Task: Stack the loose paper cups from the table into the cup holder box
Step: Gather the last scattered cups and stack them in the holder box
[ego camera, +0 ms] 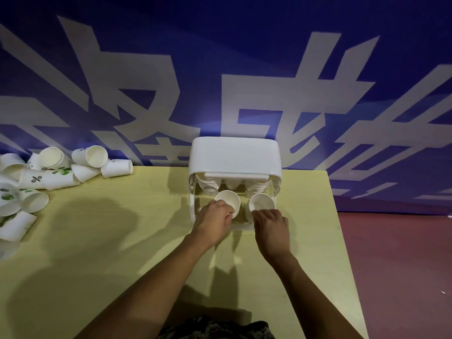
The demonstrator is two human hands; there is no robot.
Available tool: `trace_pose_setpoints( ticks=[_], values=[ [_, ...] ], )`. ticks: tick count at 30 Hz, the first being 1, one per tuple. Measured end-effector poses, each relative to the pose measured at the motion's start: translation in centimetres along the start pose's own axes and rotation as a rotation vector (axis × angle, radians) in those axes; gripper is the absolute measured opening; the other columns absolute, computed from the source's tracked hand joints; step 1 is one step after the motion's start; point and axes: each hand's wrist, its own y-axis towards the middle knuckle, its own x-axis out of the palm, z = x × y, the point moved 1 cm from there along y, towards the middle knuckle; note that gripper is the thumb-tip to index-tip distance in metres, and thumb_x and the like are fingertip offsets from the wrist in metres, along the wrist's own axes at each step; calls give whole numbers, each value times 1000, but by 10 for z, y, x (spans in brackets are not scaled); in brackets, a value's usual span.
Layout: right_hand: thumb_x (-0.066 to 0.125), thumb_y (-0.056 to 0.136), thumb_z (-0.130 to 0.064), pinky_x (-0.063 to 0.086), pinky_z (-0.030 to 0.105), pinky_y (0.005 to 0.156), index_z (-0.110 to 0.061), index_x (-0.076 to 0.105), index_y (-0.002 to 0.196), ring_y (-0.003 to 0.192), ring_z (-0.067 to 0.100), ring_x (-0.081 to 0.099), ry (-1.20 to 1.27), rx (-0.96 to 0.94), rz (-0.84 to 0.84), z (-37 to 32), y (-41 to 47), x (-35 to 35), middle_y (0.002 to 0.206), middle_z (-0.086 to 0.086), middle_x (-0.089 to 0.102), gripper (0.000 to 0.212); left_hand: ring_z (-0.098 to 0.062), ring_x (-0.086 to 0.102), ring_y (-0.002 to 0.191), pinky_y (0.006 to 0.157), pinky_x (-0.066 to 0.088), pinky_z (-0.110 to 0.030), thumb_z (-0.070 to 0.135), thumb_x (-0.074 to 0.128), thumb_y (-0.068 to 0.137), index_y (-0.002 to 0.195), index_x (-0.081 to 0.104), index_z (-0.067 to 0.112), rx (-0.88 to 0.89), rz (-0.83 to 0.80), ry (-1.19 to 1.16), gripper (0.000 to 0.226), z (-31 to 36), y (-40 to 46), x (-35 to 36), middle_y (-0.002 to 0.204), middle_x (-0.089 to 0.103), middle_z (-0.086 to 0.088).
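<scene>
The white cup holder box (234,152) stands at the table's far edge with its lid raised, and stacked cups show inside at the back. My left hand (215,222) grips a white paper cup (228,200) at the box's front left. My right hand (270,227) holds a second white cup (261,203) at the front right. Both cups are upright with their mouths facing up. A heap of several loose paper cups (49,177) with green markings lies at the table's far left.
The yellow table (110,241) ends at a right edge near the box, with reddish floor (396,265) beyond. A blue wall with large white characters (146,81) stands directly behind the table. Dark patterned clothing (215,329) shows at the near edge.
</scene>
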Motion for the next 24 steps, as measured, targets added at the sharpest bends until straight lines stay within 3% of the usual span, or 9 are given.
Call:
trace_pose_setpoints(
  ticks=[5,11,18,21,24],
  values=[
    [65,85,-10,48,37,72,-17,63,113,92,28,57,166,-25,110,-31,-4,-9,104,2,67,28,-12,55,101,84,49,-29,25,54,93,112,66,21,-60,223,-193,23,-22,-26,-20,113,62,8],
    [58,91,-16,47,29,61,-18,63,102,80,21,61,339,-195,-67,-116,1,16,97,-1,67,12,-15,62,91,78,49,-28,20,62,89,105,69,18,-302,360,-222,18,-108,-73,-54,100,68,3],
    [56,93,-21,48,25,74,-18,65,115,88,18,65,342,-270,-239,-222,27,60,109,-2,67,23,-17,63,87,76,49,-29,26,64,88,107,68,18,-549,451,-218,22,-231,-115,-110,103,68,1],
    [56,93,-22,53,34,77,-19,65,113,89,19,65,326,-297,-263,-270,41,74,108,-1,67,23,-18,63,84,73,47,-28,26,64,88,107,68,16,-607,483,-224,22,-283,-123,-135,103,69,0],
    [56,93,-24,53,31,76,-21,66,114,90,17,64,288,-302,-253,-311,58,88,109,-2,67,23,-21,63,88,76,49,-30,27,63,88,110,66,16,-646,486,-226,25,-330,-121,-154,106,68,-2]
  ],
)
